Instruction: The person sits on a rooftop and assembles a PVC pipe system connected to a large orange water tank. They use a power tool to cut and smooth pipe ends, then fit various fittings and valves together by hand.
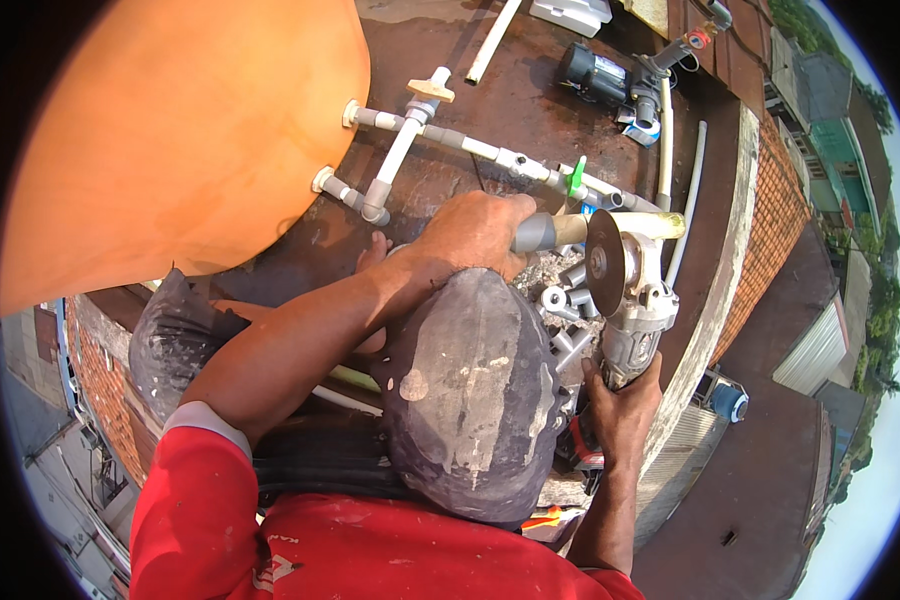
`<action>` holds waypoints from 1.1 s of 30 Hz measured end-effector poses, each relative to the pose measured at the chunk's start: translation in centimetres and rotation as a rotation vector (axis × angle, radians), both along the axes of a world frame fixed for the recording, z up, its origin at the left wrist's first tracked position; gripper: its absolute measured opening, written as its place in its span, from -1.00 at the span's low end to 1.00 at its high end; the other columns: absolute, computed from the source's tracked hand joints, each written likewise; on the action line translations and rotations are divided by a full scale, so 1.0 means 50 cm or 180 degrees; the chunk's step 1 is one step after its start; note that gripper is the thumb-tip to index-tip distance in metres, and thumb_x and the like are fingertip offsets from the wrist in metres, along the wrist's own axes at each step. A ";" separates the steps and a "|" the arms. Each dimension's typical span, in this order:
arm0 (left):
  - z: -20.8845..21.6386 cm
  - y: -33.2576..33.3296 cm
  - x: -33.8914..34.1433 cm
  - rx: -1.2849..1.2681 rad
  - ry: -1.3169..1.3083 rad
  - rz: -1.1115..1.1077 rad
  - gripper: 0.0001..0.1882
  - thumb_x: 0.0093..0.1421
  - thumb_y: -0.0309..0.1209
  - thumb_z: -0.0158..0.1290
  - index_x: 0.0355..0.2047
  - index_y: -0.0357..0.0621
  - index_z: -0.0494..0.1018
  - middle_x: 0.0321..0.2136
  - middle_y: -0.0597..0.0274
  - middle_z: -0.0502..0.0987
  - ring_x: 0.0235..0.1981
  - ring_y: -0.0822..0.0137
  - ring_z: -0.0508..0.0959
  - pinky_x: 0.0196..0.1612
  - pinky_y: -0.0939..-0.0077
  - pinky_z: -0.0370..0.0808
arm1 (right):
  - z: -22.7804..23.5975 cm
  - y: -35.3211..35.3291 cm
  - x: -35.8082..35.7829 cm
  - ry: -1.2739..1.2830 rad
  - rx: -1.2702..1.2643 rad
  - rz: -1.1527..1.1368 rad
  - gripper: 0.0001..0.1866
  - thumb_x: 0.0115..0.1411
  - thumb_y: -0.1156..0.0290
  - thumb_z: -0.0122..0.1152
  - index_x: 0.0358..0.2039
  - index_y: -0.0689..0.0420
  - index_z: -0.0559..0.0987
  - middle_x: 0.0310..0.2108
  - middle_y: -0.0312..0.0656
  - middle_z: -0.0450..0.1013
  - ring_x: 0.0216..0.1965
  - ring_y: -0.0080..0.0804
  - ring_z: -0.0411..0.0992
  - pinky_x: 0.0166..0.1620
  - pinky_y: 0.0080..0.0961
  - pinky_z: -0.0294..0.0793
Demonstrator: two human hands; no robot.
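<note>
My left hand [475, 232] is wrapped round a pale plastic pipe [658, 225] with a grey sleeve [535, 233] on it, holding it across in front of my knees. In my right hand [620, 400] is an angle grinder [638, 325], gripped by its body with the head pointing away from me. Its dark cutting disc [606, 262] stands across the pipe, which shows on both sides of it. Whether the disc touches the pipe I cannot tell. My raised knee [475, 390], in stained dark trousers, sits between my arms. Below the pipe lie several grey pipe fittings [570, 345].
A big orange tank [190, 130] fills the far left. White and grey piping [400, 150] runs from it, with a tan-handled valve [431, 91] and a green-handled valve [576, 177]. A black pump [595, 75] stands at the back right. Along the right runs the roof edge [715, 270], with lower roofs beyond.
</note>
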State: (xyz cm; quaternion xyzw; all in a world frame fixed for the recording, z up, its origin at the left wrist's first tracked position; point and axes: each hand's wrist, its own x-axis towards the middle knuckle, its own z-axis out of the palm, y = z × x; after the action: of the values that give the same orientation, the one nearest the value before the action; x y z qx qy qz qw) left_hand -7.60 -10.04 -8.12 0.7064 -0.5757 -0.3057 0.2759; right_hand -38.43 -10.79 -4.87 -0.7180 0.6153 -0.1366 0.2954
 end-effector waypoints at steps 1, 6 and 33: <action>0.000 0.000 0.000 -0.0002 -0.0012 -0.0008 -0.62 0.12 -0.32 0.44 -0.13 -0.17 0.57 -0.33 -0.24 0.71 -0.17 -0.32 0.72 -0.12 -0.12 0.61 | 0.001 -0.001 0.001 -0.0004 -0.0001 0.0000 -0.32 0.12 0.35 0.69 0.09 0.39 0.47 -0.17 0.32 0.69 -0.03 0.25 0.71 -0.01 -0.10 0.67; -0.005 0.000 0.001 -0.0074 0.0007 -0.0014 -0.63 0.11 -0.33 0.44 -0.14 -0.17 0.57 -0.34 -0.24 0.70 -0.18 -0.32 0.72 -0.13 -0.11 0.61 | 0.004 -0.003 0.005 0.0018 0.0049 -0.0043 -0.33 0.13 0.34 0.68 0.09 0.38 0.46 -0.17 0.32 0.69 -0.03 0.27 0.71 -0.02 -0.09 0.67; -0.007 -0.003 0.000 -0.0121 0.0072 -0.0135 -0.59 0.14 -0.25 0.43 -0.10 -0.17 0.57 -0.32 -0.25 0.70 -0.17 -0.32 0.71 -0.12 -0.11 0.63 | -0.017 -0.002 -0.006 0.0368 0.0157 -0.0098 -0.39 0.14 0.34 0.65 0.03 0.39 0.49 -0.18 0.31 0.68 -0.11 0.17 0.73 -0.03 -0.07 0.66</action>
State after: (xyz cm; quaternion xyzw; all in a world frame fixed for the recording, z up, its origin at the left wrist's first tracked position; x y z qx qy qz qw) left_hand -7.62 -10.17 -8.47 0.6851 -0.5931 -0.3084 0.2893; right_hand -38.74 -10.89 -5.73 -0.7076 0.6455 -0.0842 0.2749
